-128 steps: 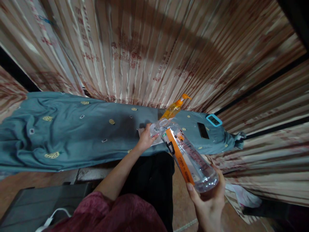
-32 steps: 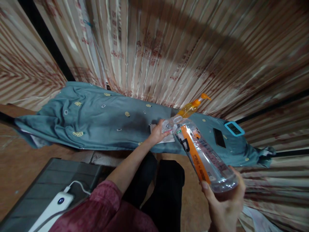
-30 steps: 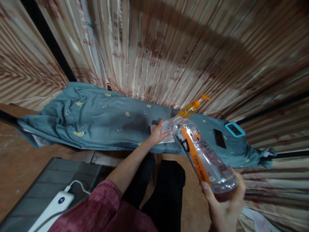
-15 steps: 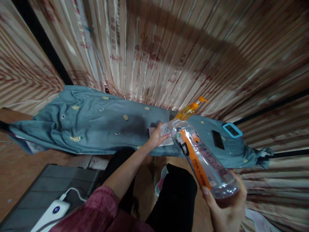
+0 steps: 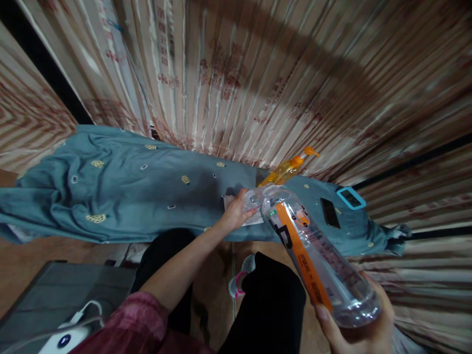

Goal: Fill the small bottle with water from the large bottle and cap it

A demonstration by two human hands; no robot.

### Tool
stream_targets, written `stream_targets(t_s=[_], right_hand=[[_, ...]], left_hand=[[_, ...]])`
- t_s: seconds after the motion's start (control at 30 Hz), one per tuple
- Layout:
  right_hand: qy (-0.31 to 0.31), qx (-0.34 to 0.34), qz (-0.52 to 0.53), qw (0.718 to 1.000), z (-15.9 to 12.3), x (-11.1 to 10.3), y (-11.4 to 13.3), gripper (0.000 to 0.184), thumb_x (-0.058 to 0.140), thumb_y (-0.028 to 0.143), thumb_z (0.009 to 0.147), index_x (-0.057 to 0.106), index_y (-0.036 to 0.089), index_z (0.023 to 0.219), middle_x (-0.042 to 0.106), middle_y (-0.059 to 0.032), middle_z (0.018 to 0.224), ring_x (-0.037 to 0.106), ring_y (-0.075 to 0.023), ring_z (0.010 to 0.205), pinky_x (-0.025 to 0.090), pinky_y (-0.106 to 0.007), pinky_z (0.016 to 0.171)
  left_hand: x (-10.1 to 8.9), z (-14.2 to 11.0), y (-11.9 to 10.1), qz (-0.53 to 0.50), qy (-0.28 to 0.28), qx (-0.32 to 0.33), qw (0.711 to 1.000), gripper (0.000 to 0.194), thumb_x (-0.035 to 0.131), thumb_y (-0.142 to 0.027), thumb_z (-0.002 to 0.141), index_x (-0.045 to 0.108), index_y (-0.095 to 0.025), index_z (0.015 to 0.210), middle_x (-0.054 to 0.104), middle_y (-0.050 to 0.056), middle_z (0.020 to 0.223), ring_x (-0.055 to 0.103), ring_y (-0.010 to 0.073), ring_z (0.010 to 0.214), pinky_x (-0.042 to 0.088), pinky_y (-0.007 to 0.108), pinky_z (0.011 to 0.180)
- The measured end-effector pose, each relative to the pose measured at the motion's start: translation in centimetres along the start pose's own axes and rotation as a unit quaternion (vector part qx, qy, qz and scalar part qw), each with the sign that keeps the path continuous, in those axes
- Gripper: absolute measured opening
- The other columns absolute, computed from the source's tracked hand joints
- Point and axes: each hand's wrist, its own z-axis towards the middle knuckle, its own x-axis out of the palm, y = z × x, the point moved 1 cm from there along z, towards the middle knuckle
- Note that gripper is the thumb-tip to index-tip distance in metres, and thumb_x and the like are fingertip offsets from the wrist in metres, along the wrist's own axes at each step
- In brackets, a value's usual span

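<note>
My right hand (image 5: 365,327) is wrapped round the base end of a large clear plastic bottle (image 5: 317,265) with an orange label strip. This bottle is tilted, its neck end pointing up and left. My left hand (image 5: 236,211) is closed on a small clear container (image 5: 253,198), whose exact shape is hard to make out. The large bottle's neck end meets the small container, or overlaps it in view; I cannot tell which. Just behind them lies or leans an orange pump bottle (image 5: 283,172) with yellow liquid. A whitish sheet (image 5: 255,219) lies under my left hand.
A green-grey cloth (image 5: 125,196) with pineapple prints covers the long narrow surface. Toward its right end are a dark phone (image 5: 330,213) and a blue-framed device (image 5: 351,197). Pleated curtains (image 5: 228,73) hang behind. A white power bank (image 5: 66,338) with a cable rests on a grey box (image 5: 47,295) at lower left.
The large bottle's base end and my right hand have shifted down and to the right. My left hand stays on the small container. The whole view has turned slightly.
</note>
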Motion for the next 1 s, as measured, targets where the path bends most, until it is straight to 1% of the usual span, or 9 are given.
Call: stream_targets(t_s=[0.13,0.23,0.33,0.47,0.57,0.63,0.7,0.8,1.0], right_hand=[[-0.028,-0.009,-0.039,0.999,0.2,0.2,1.6,0.095,0.069,0.062,0.065,0.041,0.013,0.141,0.059,-0.0169,0.114,0.060,-0.0289,0.092,0.051,-0.049,0.081],[-0.028,-0.020,-0.022,0.999,0.4,0.4,2.4,0.093,0.069,0.061,0.067,0.040,0.013,0.141,0.058,-0.0157,0.115,0.059,-0.0273,0.093,0.052,-0.044,0.078],[-0.027,-0.037,-0.022,0.999,0.5,0.4,2.4,0.091,0.070,0.060,0.067,0.042,0.014,0.140,0.058,-0.0146,0.113,0.059,-0.0269,0.093,0.053,-0.042,0.075],[-0.025,-0.031,-0.028,0.999,0.4,0.2,1.2,0.092,0.071,0.058,0.066,0.041,0.014,0.141,0.058,-0.0155,0.115,0.059,-0.0275,0.092,0.052,-0.045,0.078],[-0.014,-0.029,-0.015,0.999,0.3,0.2,0.3,0.100,0.075,0.058,0.060,0.039,0.013,0.142,0.056,-0.0174,0.121,0.059,-0.0315,0.099,0.048,-0.053,0.088],[-0.011,-0.013,-0.016,1.000,0.2,0.3,0.3,0.102,0.074,0.062,0.060,0.038,0.012,0.142,0.054,-0.0183,0.124,0.057,-0.0343,0.106,0.045,-0.057,0.093],[-0.017,-0.001,-0.026,1.000,0.3,0.4,0.8,0.101,0.071,0.064,0.062,0.039,0.012,0.142,0.055,-0.0183,0.124,0.057,-0.0349,0.108,0.046,-0.056,0.093],[-0.029,0.000,-0.029,0.999,0.4,0.6,1.7,0.096,0.070,0.063,0.065,0.040,0.013,0.142,0.058,-0.0173,0.121,0.059,-0.0327,0.102,0.051,-0.051,0.085],[-0.014,-0.018,-0.008,1.000,0.7,0.7,2.2,0.094,0.071,0.058,0.067,0.039,0.012,0.143,0.057,-0.0174,0.122,0.059,-0.0296,0.098,0.054,-0.046,0.079]], left_hand=[[-0.2,0.0,0.1,0.012,-0.004,0.000,1.000,0.054,0.073,-0.025,0.069,0.045,-0.025,0.115,0.067,0.006,0.102,0.065,0.0260,0.095,0.051,0.038,0.083],[-0.3,0.0,0.1,0.019,-0.001,0.002,1.000,0.054,0.073,-0.026,0.069,0.046,-0.024,0.115,0.067,0.007,0.101,0.065,0.0264,0.094,0.051,0.039,0.083],[-0.4,0.1,0.0,0.027,0.008,0.008,1.000,0.054,0.072,-0.027,0.070,0.046,-0.021,0.116,0.067,0.010,0.104,0.065,0.0292,0.097,0.051,0.041,0.084],[-0.5,0.1,-0.2,0.022,0.005,0.011,1.000,0.053,0.073,-0.027,0.069,0.047,-0.020,0.115,0.066,0.010,0.104,0.065,0.0299,0.098,0.051,0.043,0.085],[-0.5,0.2,-0.2,0.021,-0.001,0.001,1.000,0.053,0.074,-0.028,0.068,0.048,-0.021,0.113,0.067,0.008,0.100,0.066,0.0286,0.094,0.052,0.041,0.083],[-0.4,0.3,-0.1,0.030,0.001,-0.001,1.000,0.053,0.074,-0.028,0.068,0.047,-0.022,0.114,0.068,0.007,0.098,0.066,0.0278,0.093,0.052,0.040,0.082],[-0.4,0.3,0.1,0.042,0.007,0.001,0.999,0.054,0.073,-0.029,0.069,0.046,-0.022,0.116,0.068,0.008,0.100,0.066,0.0278,0.093,0.052,0.040,0.082],[-0.3,0.4,0.3,0.056,0.008,0.009,0.998,0.056,0.073,-0.030,0.069,0.045,-0.022,0.117,0.067,0.009,0.101,0.067,0.0278,0.093,0.052,0.040,0.082],[-0.1,0.3,0.8,0.067,-0.011,0.014,0.998,0.057,0.074,-0.028,0.067,0.047,-0.018,0.117,0.068,0.007,0.095,0.068,0.0262,0.087,0.054,0.037,0.078]])
